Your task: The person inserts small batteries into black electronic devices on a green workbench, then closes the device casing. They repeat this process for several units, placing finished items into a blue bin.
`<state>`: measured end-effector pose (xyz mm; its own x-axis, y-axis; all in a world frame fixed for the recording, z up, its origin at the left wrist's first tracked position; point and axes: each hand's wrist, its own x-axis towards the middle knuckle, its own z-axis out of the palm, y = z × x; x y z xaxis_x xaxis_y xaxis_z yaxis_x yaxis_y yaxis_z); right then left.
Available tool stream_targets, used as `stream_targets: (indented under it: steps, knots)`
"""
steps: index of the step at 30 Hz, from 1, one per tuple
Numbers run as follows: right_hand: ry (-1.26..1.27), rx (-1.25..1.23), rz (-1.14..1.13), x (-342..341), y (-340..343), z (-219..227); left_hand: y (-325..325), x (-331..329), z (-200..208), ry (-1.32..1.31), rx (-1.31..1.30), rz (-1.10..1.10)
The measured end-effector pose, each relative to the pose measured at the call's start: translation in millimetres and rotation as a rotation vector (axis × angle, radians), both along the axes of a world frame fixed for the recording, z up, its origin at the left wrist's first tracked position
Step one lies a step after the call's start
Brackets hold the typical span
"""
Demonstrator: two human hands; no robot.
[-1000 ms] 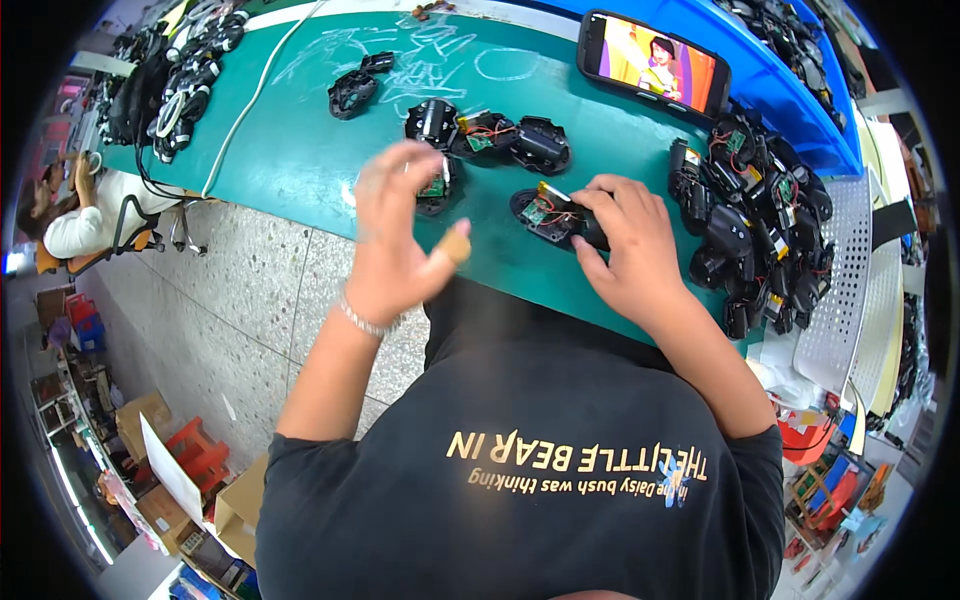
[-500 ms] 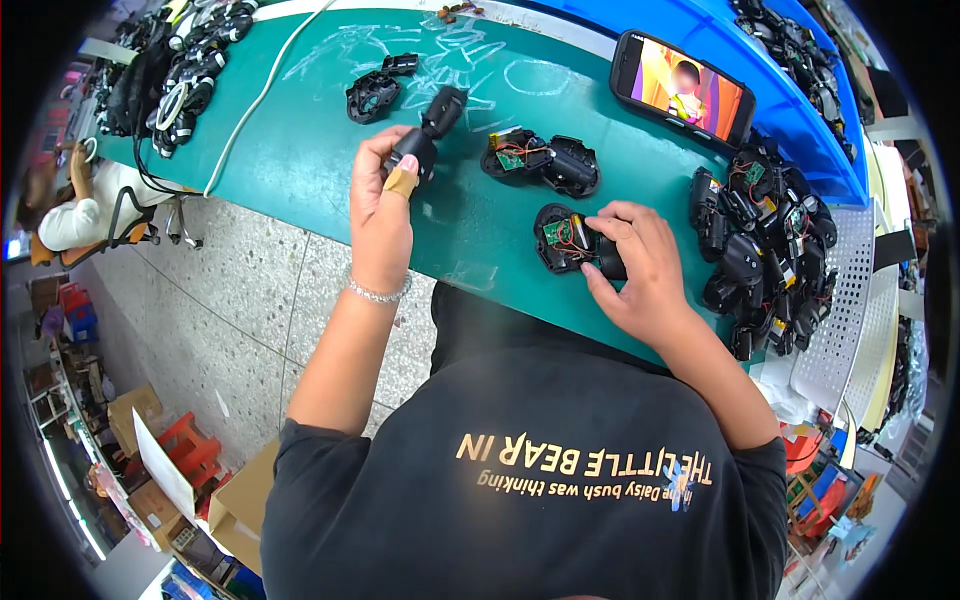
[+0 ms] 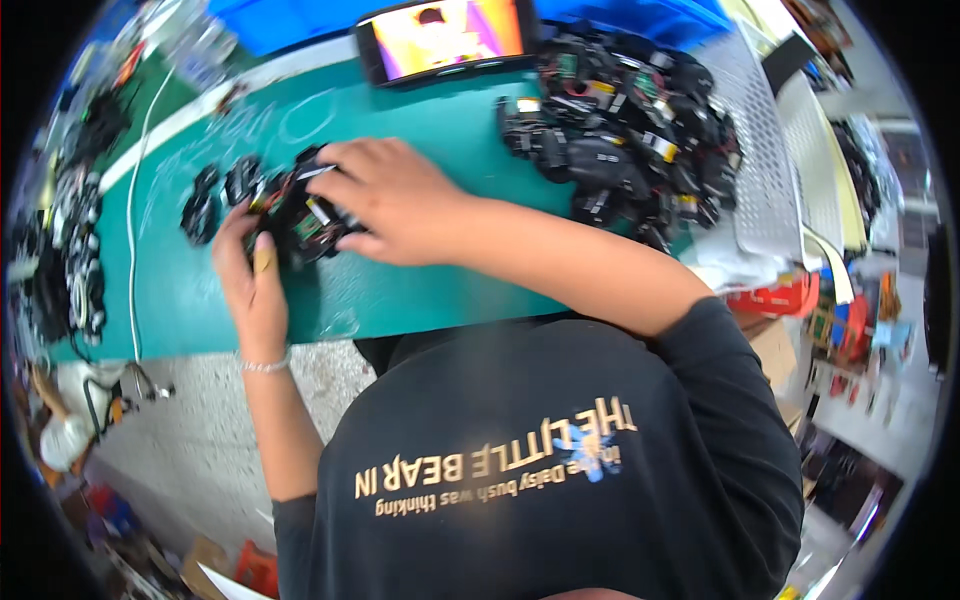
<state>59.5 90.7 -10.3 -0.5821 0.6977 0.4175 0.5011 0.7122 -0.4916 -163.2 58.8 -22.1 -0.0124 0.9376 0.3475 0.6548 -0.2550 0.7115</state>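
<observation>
Black plastic device housings lie opened on the green tabletop (image 3: 420, 120), near its left part. My right hand (image 3: 400, 205) reaches across and curves over an open black housing (image 3: 312, 232), which shows a green circuit board and thin wires. Close beside it, my left hand (image 3: 250, 285) has its thumb and fingers bent at the left edge of the same cluster. Motion smears its fingertips, and I cannot make out what is between them. Beyond my left fingers lie another black housing (image 3: 242, 180) and a smaller black piece (image 3: 200, 208).
A large heap of black device parts (image 3: 625, 130) covers the right side of the table. At the back, a phone (image 3: 445, 42) with a lit screen leans by a blue bin (image 3: 640, 18). A white cable (image 3: 133, 240) crosses the left side, near more dark parts (image 3: 75, 250).
The view has swung toward the right. My hands have come together over the opened housings. The black device held up in my left hand before is no longer distinguishable there.
</observation>
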Motion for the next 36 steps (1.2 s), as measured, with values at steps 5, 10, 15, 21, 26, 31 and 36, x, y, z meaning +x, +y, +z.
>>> stream_targets:
  steps: [5,10,15,21,26,31,36]
  knots:
    - [0.114,0.064,-0.052,40,-17,20,2,0,4,0.364,0.147,-0.028]
    - [0.153,0.270,-0.344,148,-32,66,-9,40,31,0.235,0.303,-0.088]
    - [-0.155,0.240,-0.458,175,-42,69,7,134,44,0.064,0.209,-0.399]
    - [0.206,0.226,-0.496,191,-57,96,67,208,26,0.088,-0.373,-0.340]
    - [0.164,0.099,-0.475,202,-69,75,74,206,18,0.174,-0.271,-0.455]
    - [0.045,0.033,-0.399,182,-53,47,38,201,29,-0.032,-0.202,-0.381]
    - [0.011,-0.092,-0.320,164,-20,38,15,203,17,-0.160,0.140,-0.372]
